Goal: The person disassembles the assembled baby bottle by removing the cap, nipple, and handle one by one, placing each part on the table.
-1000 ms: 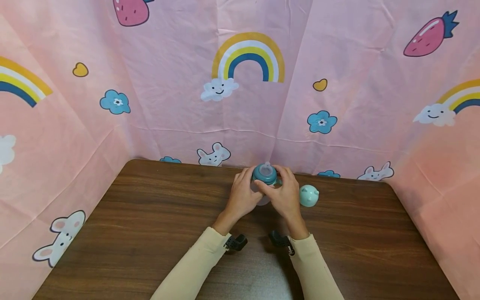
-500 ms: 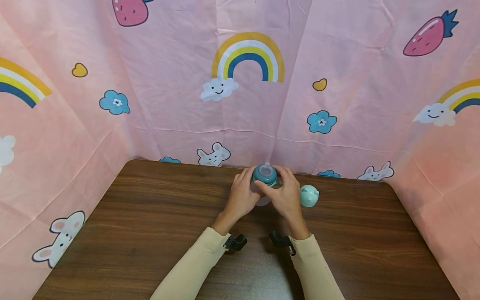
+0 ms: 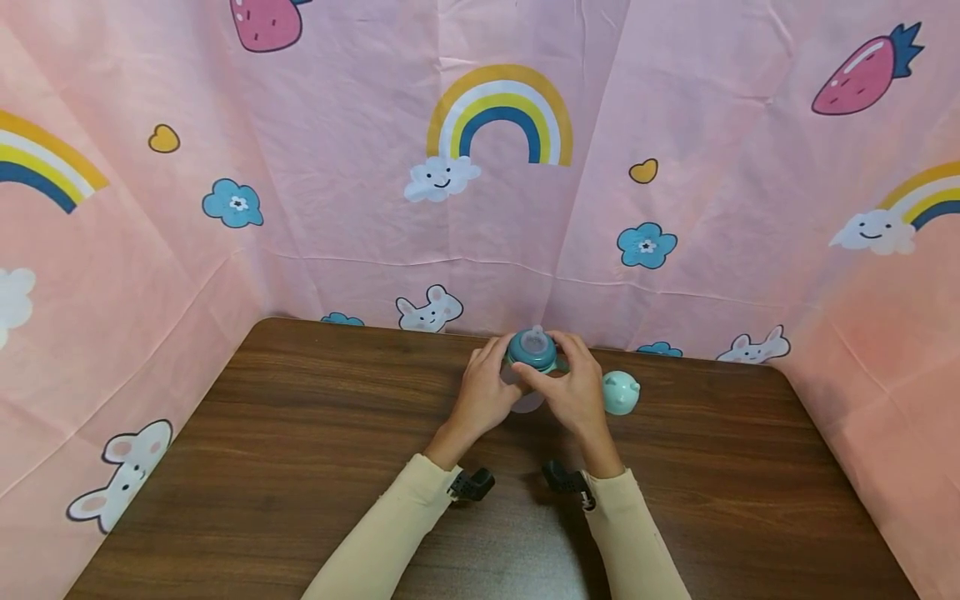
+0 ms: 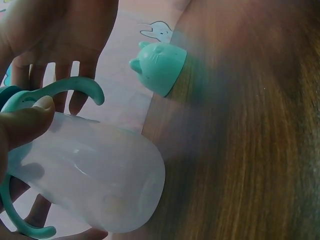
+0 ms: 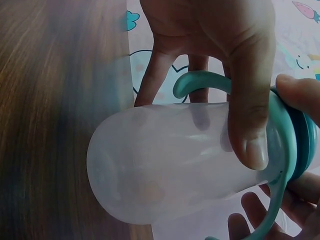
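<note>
Upright between both hands is a baby bottle (image 3: pixel 527 403) with a frosted, translucent body (image 4: pixel 107 172), a dark teal collar (image 3: pixel 531 354) and a clear nipple. My left hand (image 3: pixel 483 390) holds it from the left, thumb on the body just under the collar and fingers behind. From the right, my right hand (image 3: pixel 573 392) grips around the top, its thumb (image 5: pixel 300 95) on the collar. Two curved mint-green handles (image 5: pixel 205 82) stick out from the neck ring. Right of the right hand lies a mint-green animal-shaped cap (image 3: pixel 621 393) with small ears, dome upward.
The brown wooden table (image 3: pixel 337 433) carries the bottle and cap near its back edge. Behind and at both sides hangs a pink cloth (image 3: pixel 345 167) printed with rainbows, clouds and rabbits. A black wrist mount (image 3: pixel 472 485) sits at each sleeve cuff.
</note>
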Action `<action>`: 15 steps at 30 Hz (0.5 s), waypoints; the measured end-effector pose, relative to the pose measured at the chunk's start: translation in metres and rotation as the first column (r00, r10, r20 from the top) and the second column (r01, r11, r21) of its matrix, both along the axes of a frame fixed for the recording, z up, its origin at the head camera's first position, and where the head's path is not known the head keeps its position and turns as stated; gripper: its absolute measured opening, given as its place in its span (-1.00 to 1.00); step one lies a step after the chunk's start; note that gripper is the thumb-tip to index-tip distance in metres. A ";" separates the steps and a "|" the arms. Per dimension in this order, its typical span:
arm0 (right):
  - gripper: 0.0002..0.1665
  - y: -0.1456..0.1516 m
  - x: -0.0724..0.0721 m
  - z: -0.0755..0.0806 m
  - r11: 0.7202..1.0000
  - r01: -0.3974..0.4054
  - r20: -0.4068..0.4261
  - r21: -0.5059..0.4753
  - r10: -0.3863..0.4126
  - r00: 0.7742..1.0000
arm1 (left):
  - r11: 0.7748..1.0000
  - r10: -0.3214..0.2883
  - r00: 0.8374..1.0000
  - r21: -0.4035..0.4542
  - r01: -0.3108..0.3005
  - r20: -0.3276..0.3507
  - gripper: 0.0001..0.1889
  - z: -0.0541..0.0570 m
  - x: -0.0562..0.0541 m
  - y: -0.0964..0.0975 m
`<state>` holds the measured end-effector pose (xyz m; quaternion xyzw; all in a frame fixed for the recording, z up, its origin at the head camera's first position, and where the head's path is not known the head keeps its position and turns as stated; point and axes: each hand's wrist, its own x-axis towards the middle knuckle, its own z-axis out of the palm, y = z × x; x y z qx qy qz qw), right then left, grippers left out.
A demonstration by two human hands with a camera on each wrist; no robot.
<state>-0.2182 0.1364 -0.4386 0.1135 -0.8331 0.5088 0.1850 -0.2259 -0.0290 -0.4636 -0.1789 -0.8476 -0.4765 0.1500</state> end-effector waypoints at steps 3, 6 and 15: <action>-0.27 0.001 -0.001 -0.001 1.000 -0.014 0.011 -0.009 0.014 1.000 | 1.000 0.003 1.000 0.001 -0.003 -0.009 -0.26 0.000 0.000 0.000; -0.27 0.003 -0.002 -0.001 0.999 -0.031 0.027 -0.019 0.031 0.999 | 1.000 0.004 1.000 -0.002 -0.004 -0.011 -0.26 0.001 0.001 0.000; -0.23 0.005 -0.003 0.001 0.994 -0.099 0.093 -0.044 0.103 0.990 | 1.000 0.002 1.000 -0.010 -0.002 -0.015 -0.27 0.001 0.001 -0.002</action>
